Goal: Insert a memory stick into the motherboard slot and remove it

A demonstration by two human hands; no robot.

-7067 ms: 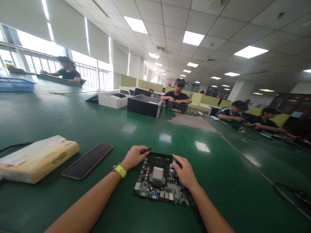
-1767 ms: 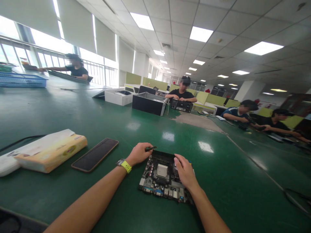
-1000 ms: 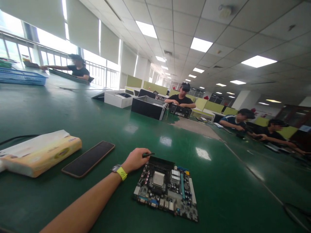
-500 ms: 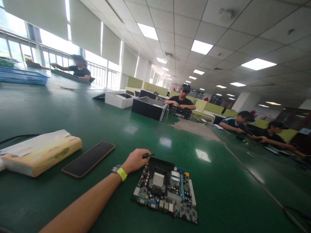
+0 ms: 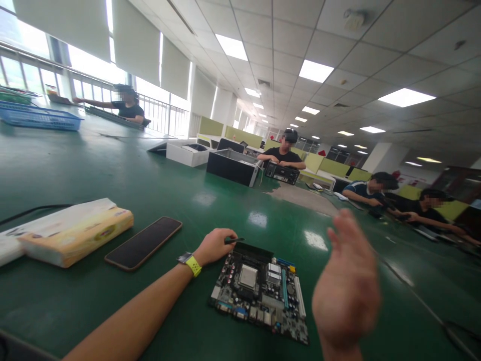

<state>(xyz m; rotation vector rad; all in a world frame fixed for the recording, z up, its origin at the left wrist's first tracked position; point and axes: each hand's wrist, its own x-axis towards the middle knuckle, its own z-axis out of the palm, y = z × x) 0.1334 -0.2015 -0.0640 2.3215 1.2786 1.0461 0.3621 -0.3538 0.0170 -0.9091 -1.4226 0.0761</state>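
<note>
A motherboard [image 5: 263,296] lies flat on the green table, a square metal-topped chip [image 5: 248,277] in its socket. At the board's upper left corner, my left hand [image 5: 215,245], with a yellow-green watch strap at the wrist, is closed on a small dark strip [image 5: 234,240]. My right hand [image 5: 347,286] is raised to the right of the board, blurred, its fingers stretched up and nothing seen in it. Left of my left hand lies a phone [image 5: 144,243] with a dark screen.
A tissue pack [image 5: 80,233] is at the left, and a blue basket [image 5: 41,118] behind it. Open computer cases [image 5: 231,168] stand across the table [image 5: 169,183]. Several people sit around it; one handles a black case [image 5: 281,173]. A cable runs along the right side.
My right hand has come into view at the right, raised beside the board. My left hand keeps its hold on the dark strip. The whole view has shifted slightly.
</note>
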